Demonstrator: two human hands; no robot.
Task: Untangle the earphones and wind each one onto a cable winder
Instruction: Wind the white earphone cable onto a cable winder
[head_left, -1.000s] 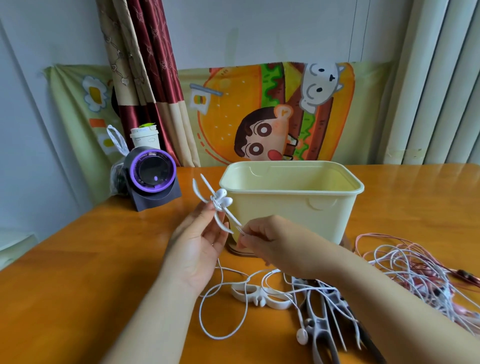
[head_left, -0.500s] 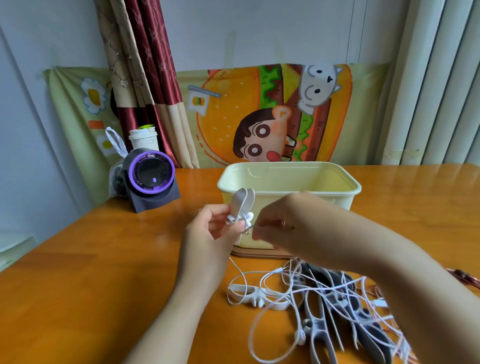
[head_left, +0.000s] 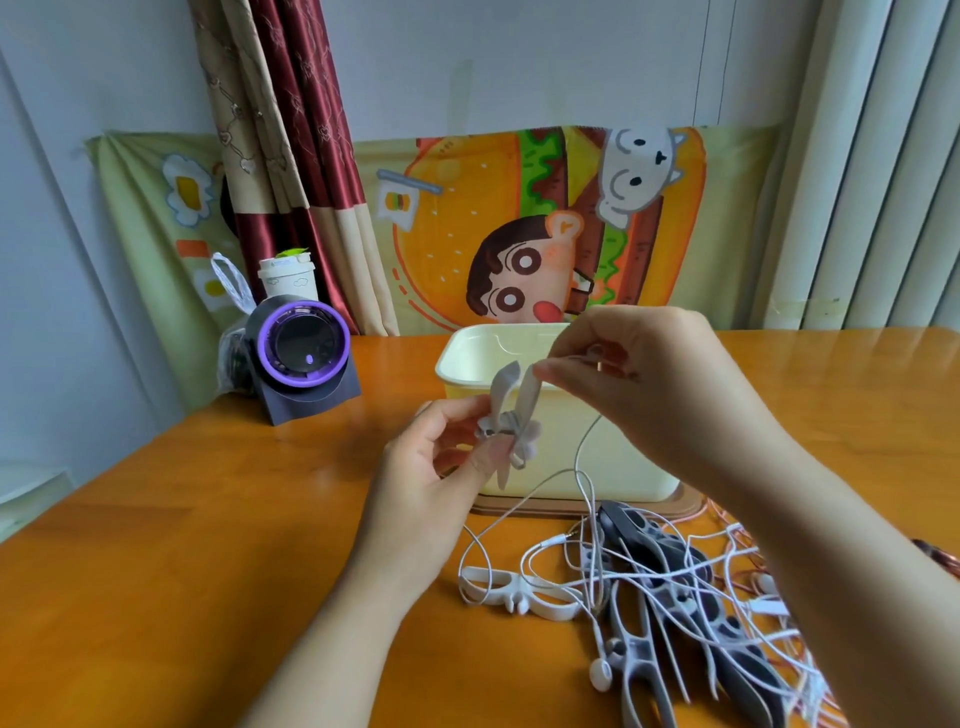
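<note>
White cable winder (head_left: 511, 418) upright in left hand (head_left: 426, 478); right hand (head_left: 654, 384) pinches earphone cable (head_left: 578, 457).

2 bare hands and 2 bare forearms are all that shows of the person. Behind the left hand (head_left: 431, 467) and the right hand (head_left: 649, 384), wrists and forearms are uncovered back to the lower edge. The fingertips look slightly blurred.

Left hand (head_left: 431, 467) and higher right hand (head_left: 644, 384) both seemingly pinching.
</note>
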